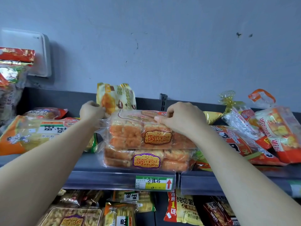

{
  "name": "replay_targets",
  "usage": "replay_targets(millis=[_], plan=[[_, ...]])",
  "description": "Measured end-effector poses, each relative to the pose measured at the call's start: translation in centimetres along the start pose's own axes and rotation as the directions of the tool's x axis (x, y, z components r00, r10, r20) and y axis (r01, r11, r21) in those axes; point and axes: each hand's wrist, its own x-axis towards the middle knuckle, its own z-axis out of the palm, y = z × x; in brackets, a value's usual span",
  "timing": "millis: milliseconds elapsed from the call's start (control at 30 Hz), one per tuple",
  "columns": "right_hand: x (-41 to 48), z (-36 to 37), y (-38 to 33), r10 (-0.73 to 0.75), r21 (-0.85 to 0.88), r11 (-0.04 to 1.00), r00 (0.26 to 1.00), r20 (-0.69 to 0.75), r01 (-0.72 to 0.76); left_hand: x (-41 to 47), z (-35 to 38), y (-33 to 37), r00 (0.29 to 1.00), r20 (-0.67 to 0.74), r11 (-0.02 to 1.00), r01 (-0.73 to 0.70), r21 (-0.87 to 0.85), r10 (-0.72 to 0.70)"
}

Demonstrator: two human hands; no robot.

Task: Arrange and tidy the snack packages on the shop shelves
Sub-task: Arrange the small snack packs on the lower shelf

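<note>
Two clear packs of orange rice-cake squares are stacked on the top shelf (88, 162). The upper pack (130, 134) lies on the lower pack (146, 160), and both carry a gold and purple label. My left hand (91, 112) grips the upper pack's left end, fingers curled round the plastic. At the top right edge of that pack my right hand (180, 119) pinches it. A yellow snack bag (117, 97) stands upright behind the stack, against the shelf's back panel.
A large orange and white bag (32, 132) lies left of the stack. Red and orange bags (254, 132) are piled at the right. A green and yellow price tag (154, 182) sits on the shelf's front rail. More snack packs (184, 207) fill the shelf below.
</note>
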Motion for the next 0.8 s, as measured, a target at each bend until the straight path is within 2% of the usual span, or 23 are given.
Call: replay_targets(millis=[67, 167, 233, 300, 333, 367, 400, 433, 500, 533, 600, 700, 800], plan=[[-0.3, 0.0, -0.1, 0.0, -0.001, 1.0, 1.0, -0.011, 0.0, 0.2, -0.5, 1.0, 0.992, -0.09, 0.99, -0.097, -0.1, 0.088], [-0.7, -0.1, -0.2, 0.012, -0.013, 1.0, 1.0, -0.008, -0.012, -0.4, -1.3, 3.1, 0.979, -0.1, 0.935, -0.202, -0.292, 0.18], [-1.0, 0.0, -0.3, 0.04, -0.004, 0.999, 0.999, 0.012, -0.04, -1.4, -1.7, 4.6, 0.956, -0.089, 0.9, -0.295, -0.322, 0.281], [-1.2, -0.2, 0.1, 0.077, 0.123, 0.989, 0.997, 0.029, -0.08, -2.9, -1.7, 6.0, 0.93, -0.08, 0.882, -0.366, -0.296, 0.359], [-1.4, -0.4, 0.3, 0.099, 0.253, 0.962, 0.995, 0.028, -0.102, -3.7, -1.6, 6.7, 0.919, -0.075, 0.876, -0.393, -0.281, 0.388], [-1.6, -0.7, 0.5, 0.124, 0.423, 0.898, 0.992, 0.019, -0.12, -4.5, -1.4, 7.3, 0.907, -0.069, 0.866, -0.417, -0.277, 0.414], [-1.9, -1.1, 0.6, 0.161, 0.606, 0.784, 0.987, 0.016, -0.138, -5.6, -1.1, 7.8, 0.901, -0.059, 0.862, -0.429, -0.272, 0.43], [-2.1, -1.4, 0.9, 0.204, 0.763, 0.627, 0.978, 0.03, -0.154, -6.6, -0.8, 8.3, 0.898, -0.038, 0.86, -0.432, -0.271, 0.439], [-2.3, -2.2, 1.6, 0.272, 0.922, 0.342, 0.958, 0.087, -0.181, -8.8, -0.1, 9.1, 0.887, 0.009, 0.855, -0.442, -0.269, 0.462], [-2.5, -2.6, 2.2, 0.303, 0.95, 0.256, 0.948, 0.097, -0.179, -9.9, 0.2, 9.4, 0.878, 0.034, 0.853, -0.453, -0.26, 0.477], [-3.1, -3.6, 4.0, 0.358, 0.978, 0.147, 0.93, 0.085, -0.146, -11.9, 0.8, 9.9, 0.865, 0.072, 0.848, -0.466, -0.251, 0.496], [-4.7, -5.1, 7.4, 0.363, 0.997, -0.009, 0.928, 0.079, -0.081, -14.9, 2.0, 10.1, 0.858, 0.139, 0.851, -0.444, -0.281, 0.494], [-6.9, -6.0, 10.5, 0.366, 0.996, -0.065, 0.927, 0.077, -0.057, -18.6, 4.0, 10.5, 0.867, 0.19, 0.852, -0.37, -0.369, 0.46]])
